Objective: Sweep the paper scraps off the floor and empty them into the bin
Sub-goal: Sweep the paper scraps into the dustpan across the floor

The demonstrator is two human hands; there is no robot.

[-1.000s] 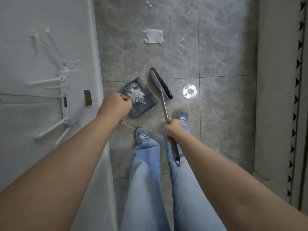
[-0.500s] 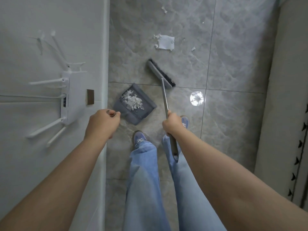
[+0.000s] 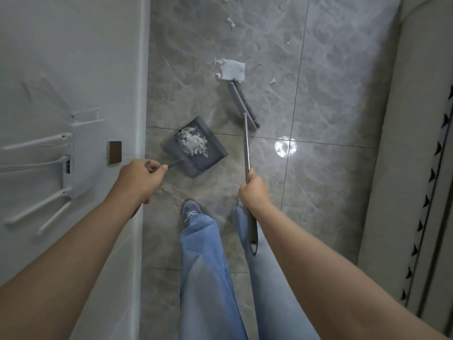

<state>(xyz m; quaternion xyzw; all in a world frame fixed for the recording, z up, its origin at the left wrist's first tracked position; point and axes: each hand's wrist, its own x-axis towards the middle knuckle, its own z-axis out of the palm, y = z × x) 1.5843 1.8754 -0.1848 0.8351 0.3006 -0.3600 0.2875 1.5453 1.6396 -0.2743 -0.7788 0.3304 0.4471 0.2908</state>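
My left hand (image 3: 138, 179) grips the handle of a grey dustpan (image 3: 210, 158) that holds a heap of white paper scraps (image 3: 195, 143). My right hand (image 3: 253, 192) is closed around the metal handle of a broom (image 3: 246, 153). The broom's grey head (image 3: 241, 103) rests on the floor, just below a larger white paper piece (image 3: 232, 71). Small scraps (image 3: 231, 22) lie farther ahead on the grey tiles. No bin is in view.
A white cabinet top (image 3: 73, 69) with a white router (image 3: 71, 165) fills the left side, its edge beside the dustpan. A light curtain or wall (image 3: 416, 168) bounds the right. My legs in blue jeans (image 3: 203, 266) stand between.
The broom head has moved forward, away from the dustpan and up to the large paper piece. My left hand has drawn back along the dustpan's handle.
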